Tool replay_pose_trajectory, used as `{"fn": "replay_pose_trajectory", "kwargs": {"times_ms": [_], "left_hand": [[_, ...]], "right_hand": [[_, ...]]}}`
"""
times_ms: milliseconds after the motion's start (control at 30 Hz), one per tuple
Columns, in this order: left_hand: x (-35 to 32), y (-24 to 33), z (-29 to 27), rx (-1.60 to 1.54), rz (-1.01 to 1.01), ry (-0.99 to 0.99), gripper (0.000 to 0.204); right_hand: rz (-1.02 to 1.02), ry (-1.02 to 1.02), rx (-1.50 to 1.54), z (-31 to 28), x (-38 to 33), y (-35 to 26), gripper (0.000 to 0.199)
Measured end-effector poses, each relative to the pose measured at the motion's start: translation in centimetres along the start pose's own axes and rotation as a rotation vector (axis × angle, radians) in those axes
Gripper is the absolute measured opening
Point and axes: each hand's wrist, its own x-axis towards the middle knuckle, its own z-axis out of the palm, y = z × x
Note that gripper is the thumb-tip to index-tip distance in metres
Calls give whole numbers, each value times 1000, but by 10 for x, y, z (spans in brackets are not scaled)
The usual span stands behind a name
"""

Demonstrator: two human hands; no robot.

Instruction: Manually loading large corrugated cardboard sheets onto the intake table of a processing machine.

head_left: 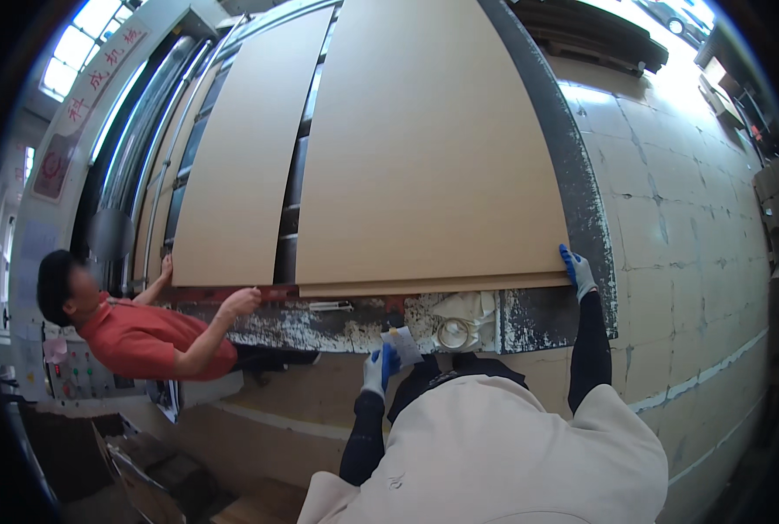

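My left hand (376,374), in a grey glove with blue fingers, is closed on a small white slip (402,348) that looks like paper. It is just off the front edge of the machine table (542,319). My right hand (580,272), gloved the same way, grips the near right corner of a large brown cardboard sheet (424,157). A second edge shows beneath that sheet at the front. To its left lies a narrower cardboard sheet (236,157), with a dark gap between the two.
A person in a red shirt (158,341) stands at the left, hands near the narrower sheet's front edge. Beyond are shiny metal rollers (158,131). A tape roll (455,334) and a white-handled tool (331,306) lie on the table's front ledge. Stacked dark sheets (590,35) are at the far right.
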Motion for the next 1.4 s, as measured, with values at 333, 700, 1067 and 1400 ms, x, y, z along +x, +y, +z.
{"fn": "replay_pose_trajectory", "kwargs": {"times_ms": [333,700,1067,1400], "left_hand": [[57,79,96,-561,-105,-161,65],[60,113,140,-441,-126,37,66],[28,74,203,-326,-79,59,68],[47,91,201,-218,-159,40,60]], "right_hand": [[174,-214,374,13,14,-55,61],[51,-106,-166,-17,15,-86,57],[-73,-12,8,-78,40,-8,53],[-58,-13,-252,-71,94,14,49]]}}
